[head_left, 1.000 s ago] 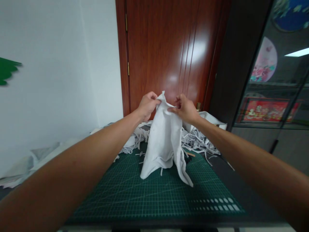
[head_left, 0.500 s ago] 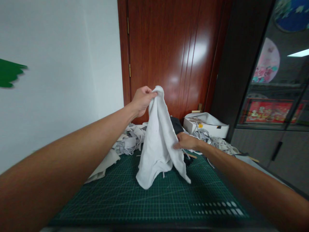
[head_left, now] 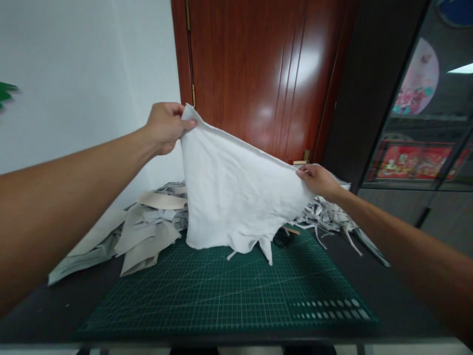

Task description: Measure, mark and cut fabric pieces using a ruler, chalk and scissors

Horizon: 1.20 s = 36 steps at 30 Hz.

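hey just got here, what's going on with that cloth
A person is holding up a white cloth by its upper edge, the left hand higher than the right hand. The cloth is spread between the hands over a green mat. Scraps lie to the left, tangled strips to the right.

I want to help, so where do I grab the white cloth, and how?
The left hand and right hand pinch the top edge, so I'd pinch the white cloth by its bottom left corner, from the near side: that corner hangs fairly flat, no fingers there.
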Tool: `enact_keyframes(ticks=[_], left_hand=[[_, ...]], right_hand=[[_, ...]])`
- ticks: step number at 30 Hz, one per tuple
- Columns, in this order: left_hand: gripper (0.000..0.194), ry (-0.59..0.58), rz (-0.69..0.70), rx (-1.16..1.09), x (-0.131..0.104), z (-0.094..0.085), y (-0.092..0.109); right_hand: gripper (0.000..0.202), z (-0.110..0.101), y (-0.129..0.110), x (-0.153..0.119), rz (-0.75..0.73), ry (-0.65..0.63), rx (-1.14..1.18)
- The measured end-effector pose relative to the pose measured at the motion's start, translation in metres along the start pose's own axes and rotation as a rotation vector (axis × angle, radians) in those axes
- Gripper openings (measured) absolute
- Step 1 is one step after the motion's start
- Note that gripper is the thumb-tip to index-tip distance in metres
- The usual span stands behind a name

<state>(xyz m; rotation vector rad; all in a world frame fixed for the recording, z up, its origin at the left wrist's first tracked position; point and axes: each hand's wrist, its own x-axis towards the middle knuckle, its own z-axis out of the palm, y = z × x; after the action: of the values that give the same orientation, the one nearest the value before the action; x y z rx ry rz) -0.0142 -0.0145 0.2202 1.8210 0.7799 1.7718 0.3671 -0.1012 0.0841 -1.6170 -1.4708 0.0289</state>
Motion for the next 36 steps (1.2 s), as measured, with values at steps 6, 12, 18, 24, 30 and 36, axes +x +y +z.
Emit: enact_keyframes(ticks=[6,12,18,24,30,36], left_hand=[[0.031,0.097,-0.01,0.102,0.008,-0.036,-0.006],[0.032,0.104,-0.024,0.143,0.014,-0.052,-0.007],[0.025,0.015,-0.099,0.069,0.012,-0.064,-0.025],[0.027,-0.006,-0.252,-0.052,0.0,-0.07,-0.053],[0.033,-0.012,-0.324,-0.138,-0.007,-0.072,-0.067],[0.034,-0.041,-0.379,-0.161,-0.011,-0.071,-0.074]], right_hand=[[0.048,-0.064,-0.025,0.012,0.031,-0.212,0.209],[0.038,-0.102,-0.036,0.032,0.087,-0.201,0.174],[0.031,-0.103,-0.029,0.042,0.063,-0.192,0.183],[0.035,-0.09,0.0,0.034,0.177,-0.211,0.335],[0.043,-0.09,0.013,0.029,0.242,-0.203,0.326],[0.059,-0.096,0.02,0.025,0.265,-0.282,0.33]])
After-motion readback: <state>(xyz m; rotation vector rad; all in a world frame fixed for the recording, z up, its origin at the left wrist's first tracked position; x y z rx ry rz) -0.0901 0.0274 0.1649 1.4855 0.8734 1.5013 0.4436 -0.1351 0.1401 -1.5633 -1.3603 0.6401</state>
